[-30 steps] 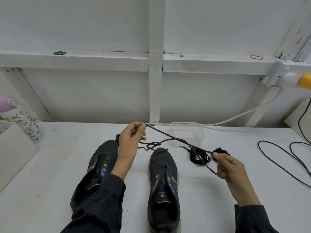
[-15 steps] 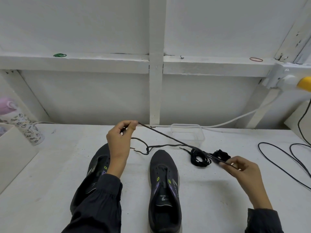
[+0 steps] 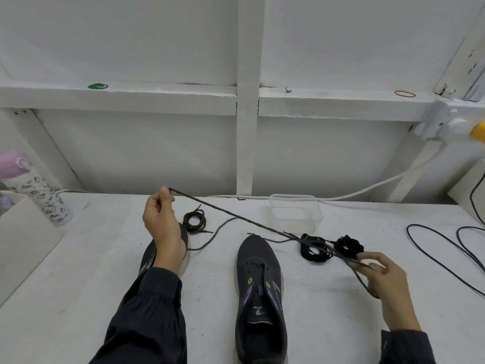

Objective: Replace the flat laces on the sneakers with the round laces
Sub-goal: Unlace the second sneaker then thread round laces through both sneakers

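The right sneaker (image 3: 258, 285) lies in front of me, looking unlaced, the left sneaker (image 3: 147, 260) to its left behind my wrist. My left hand (image 3: 161, 222), up and left of the right sneaker, pinches one tip of the round lace (image 3: 231, 216); my right hand (image 3: 385, 279), to that sneaker's right, pinches it further along. It should be light, limp and slippery, so I'd grip by the stiff tip

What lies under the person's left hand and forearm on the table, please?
The left sneaker lies there. Only its outer side and toe edge show; the left hand and sleeve cover its tongue and eyelets, so whether it is laced cannot be seen.
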The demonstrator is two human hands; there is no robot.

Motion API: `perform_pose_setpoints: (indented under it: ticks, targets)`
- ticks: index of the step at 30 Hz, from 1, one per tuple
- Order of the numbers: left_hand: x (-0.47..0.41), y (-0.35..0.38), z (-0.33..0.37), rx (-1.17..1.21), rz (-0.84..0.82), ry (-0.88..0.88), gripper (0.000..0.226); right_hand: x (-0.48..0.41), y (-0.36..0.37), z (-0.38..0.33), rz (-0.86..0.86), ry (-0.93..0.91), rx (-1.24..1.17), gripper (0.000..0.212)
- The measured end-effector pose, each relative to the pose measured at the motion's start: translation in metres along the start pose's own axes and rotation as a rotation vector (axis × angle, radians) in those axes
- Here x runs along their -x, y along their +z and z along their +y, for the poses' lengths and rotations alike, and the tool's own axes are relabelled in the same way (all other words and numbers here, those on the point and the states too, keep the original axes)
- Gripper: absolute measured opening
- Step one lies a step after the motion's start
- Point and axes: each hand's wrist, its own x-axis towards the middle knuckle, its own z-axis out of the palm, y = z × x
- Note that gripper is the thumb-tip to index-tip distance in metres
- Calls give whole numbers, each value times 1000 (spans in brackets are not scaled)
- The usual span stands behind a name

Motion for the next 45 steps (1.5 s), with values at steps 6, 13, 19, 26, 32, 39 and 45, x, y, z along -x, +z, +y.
perform_pose_setpoints:
  ticks: [6, 13, 19, 26, 32, 39, 45]
  targets:
    - [4, -3, 1, -7, -77, -2, 22, -4, 5, 6, -415, 105, 397, 27]
    - [11, -10, -20, -434, -561, -62, 16, -16, 40, -15, -450, -68, 703, 11]
    - [1, 2, -42, -1380, -830, 64, 13, -27, 109, -40, -492, -237, 869, 17]
    - [-15, 28, -84, -1370, -844, 133, 30, -36, 185, -14, -441, -333, 1088, 24]
    - [-10, 26, -115, -1574, -733, 490, 35, -45, 190, -2, -349, -350, 1093, 17]
    - [-13, 30, -115, -1171, -726, 358, 34, -51, 177, -12, -424, -289, 912, 11]
    - [-12, 43, -111, -950, -1029, 226, 44, -43, 171, -75, -497, -200, 373, 7]
